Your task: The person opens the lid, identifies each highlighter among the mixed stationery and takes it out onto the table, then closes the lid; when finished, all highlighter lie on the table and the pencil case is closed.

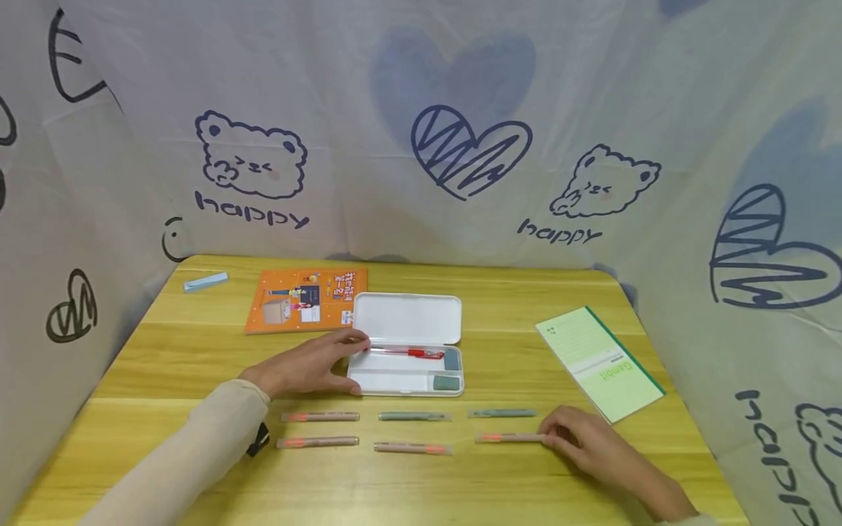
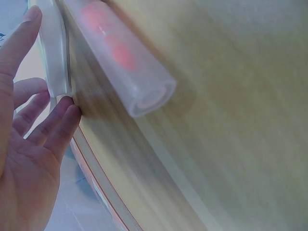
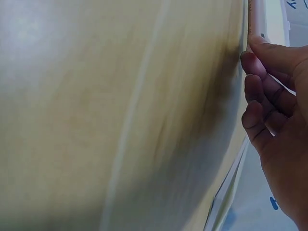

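An open white pencil case (image 1: 406, 380) holds a red pen (image 1: 421, 353) and two grey-green blocks, perhaps erasers. At its left end my left hand (image 1: 312, 365) touches it, thumb by the front corner and fingers by the hinge. In the left wrist view, the fingers rest lightly bent against the white case (image 2: 54, 53). My right hand (image 1: 585, 442) pinches the right end of a pinkish-brown marker (image 1: 503, 438) with an orange part, which lies low over the table. The right wrist view shows thumb and index finger on that marker (image 3: 256, 21).
Left of the held marker lie more markers: pinkish-brown ones (image 1: 412, 448) and grey-green ones (image 1: 414, 416). An orange booklet (image 1: 283, 303) lies behind my left hand, partly under the lid. A green notepad (image 1: 585, 358) is at right, a light blue strip (image 1: 206, 282) far left.
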Demonstrator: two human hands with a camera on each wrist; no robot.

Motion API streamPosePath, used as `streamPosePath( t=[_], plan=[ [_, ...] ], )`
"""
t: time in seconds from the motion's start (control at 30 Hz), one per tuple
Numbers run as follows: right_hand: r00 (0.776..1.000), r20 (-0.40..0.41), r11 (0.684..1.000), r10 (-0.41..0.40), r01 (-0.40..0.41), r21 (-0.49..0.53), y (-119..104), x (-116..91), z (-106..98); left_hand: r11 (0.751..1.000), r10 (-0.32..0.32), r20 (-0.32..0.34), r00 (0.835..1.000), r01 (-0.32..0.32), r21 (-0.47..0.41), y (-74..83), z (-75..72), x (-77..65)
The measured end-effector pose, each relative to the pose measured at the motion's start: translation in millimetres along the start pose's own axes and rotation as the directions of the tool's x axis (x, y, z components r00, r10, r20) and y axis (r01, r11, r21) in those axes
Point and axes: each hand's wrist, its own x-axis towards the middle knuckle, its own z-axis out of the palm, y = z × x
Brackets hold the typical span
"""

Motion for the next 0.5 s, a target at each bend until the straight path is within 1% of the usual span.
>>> streamPosePath(
  t=[0.3,0.43,0.5],
  plan=[
    [0.999,0.029,1.0,0.02,-0.02,-0.003,1.2,1.2,5.3,1.0,-0.003,0.004,1.0,0.003,-0.008,-0.2,0.8,0.6],
    [0.998,0.059,0.999,0.034,-0.035,0.03,1.3,2.0,6.0,1.0,-0.003,0.004,1.0,0.003,-0.009,-0.1,0.8,0.7],
    [0.998,0.065,0.999,0.027,-0.03,0.041,1.1,2.4,6.6,1.0,-0.002,0.005,1.0,0.002,-0.009,-0.1,0.6,0.8]
  ],
)
